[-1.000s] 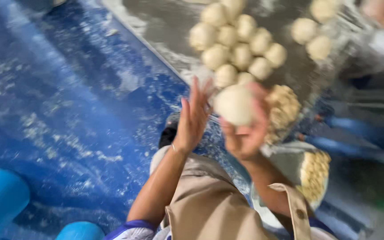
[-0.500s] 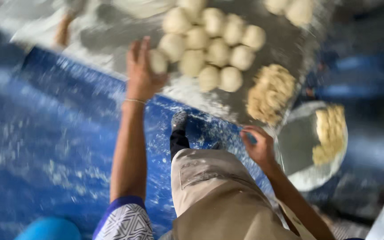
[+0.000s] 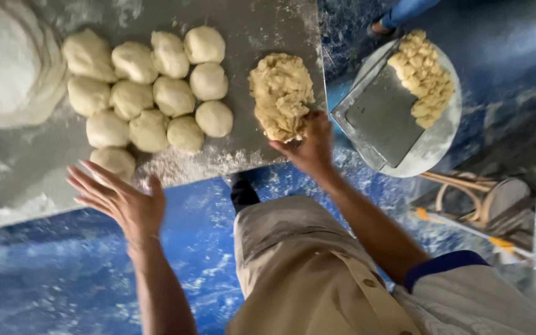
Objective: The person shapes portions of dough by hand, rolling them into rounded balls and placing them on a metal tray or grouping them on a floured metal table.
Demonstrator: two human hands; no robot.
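Observation:
Several smooth dough balls lie clustered on a floured metal table. My left hand hovers open at the table's near edge, fingers spread, just below the nearest dough ball and holding nothing. My right hand grips the near end of a rough, crumbly lump of dough at the table's right edge. My beige trousers and one dark shoe show below the table.
A round metal pan to the right holds dough pieces and a flat metal scraper. A large floured mound sits at the table's left. Another person's foot is at the top. The blue floor is flour-spattered.
Both hands were shaping a dough ball; my left hand set it among the others and drew back open. My right hand moved onto the rough lump and took hold of it.

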